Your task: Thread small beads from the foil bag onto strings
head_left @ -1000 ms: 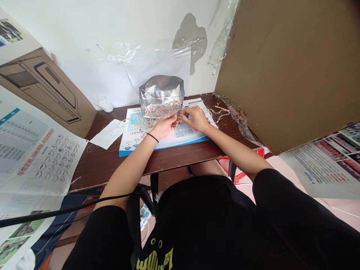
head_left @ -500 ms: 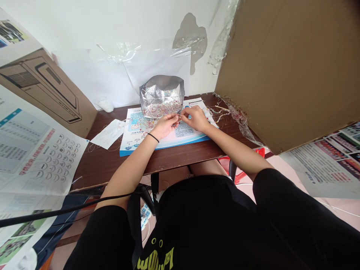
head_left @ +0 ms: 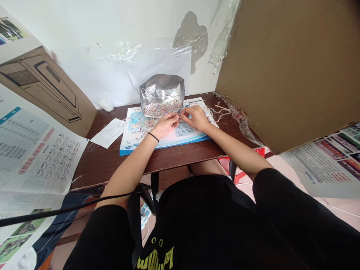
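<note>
My left hand (head_left: 165, 126) is closed in a pinch, its fingertips at something too small to make out. Close beside it, my right hand (head_left: 197, 118) also pinches, with the fingertips of both hands almost touching. Both are above a blue-edged printed booklet (head_left: 165, 142) lying on the brown table. Just behind the hands stands a silvery bag (head_left: 161, 95) with many small coloured beads (head_left: 163, 108) in its lower front. More tiny beads lie scattered on the booklet, left of the bag.
White paper (head_left: 108, 134) lies left of the booklet. Bead strings (head_left: 221, 112) and crumpled clear plastic (head_left: 243, 125) are at the right. Large cardboard (head_left: 287, 75) walls the right side; a printed box (head_left: 53, 90) stands left. A black cable (head_left: 70, 207) crosses my left forearm.
</note>
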The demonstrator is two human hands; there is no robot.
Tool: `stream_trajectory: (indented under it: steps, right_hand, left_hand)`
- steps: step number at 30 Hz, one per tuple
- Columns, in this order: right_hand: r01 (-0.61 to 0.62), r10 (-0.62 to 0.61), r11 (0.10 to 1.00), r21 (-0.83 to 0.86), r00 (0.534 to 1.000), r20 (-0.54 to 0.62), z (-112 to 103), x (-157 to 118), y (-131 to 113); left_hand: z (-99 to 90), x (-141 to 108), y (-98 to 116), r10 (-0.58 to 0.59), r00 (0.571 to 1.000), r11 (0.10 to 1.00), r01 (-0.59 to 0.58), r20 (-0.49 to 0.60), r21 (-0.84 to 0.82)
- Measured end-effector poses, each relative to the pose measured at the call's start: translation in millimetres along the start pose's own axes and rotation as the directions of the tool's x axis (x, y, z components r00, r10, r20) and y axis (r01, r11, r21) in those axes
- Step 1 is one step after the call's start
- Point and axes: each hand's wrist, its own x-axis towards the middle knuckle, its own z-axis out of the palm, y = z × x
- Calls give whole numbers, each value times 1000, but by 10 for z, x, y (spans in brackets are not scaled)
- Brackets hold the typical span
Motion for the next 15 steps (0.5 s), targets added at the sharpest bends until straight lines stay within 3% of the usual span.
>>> stream_trajectory:
  steps: [15]
  right_hand:
    - [-19, 19, 1000, -17, 1000, 6, 2, -9, -7]
  left_hand:
    - [16, -23, 19, -2, 1000, 1000, 2, -5, 13]
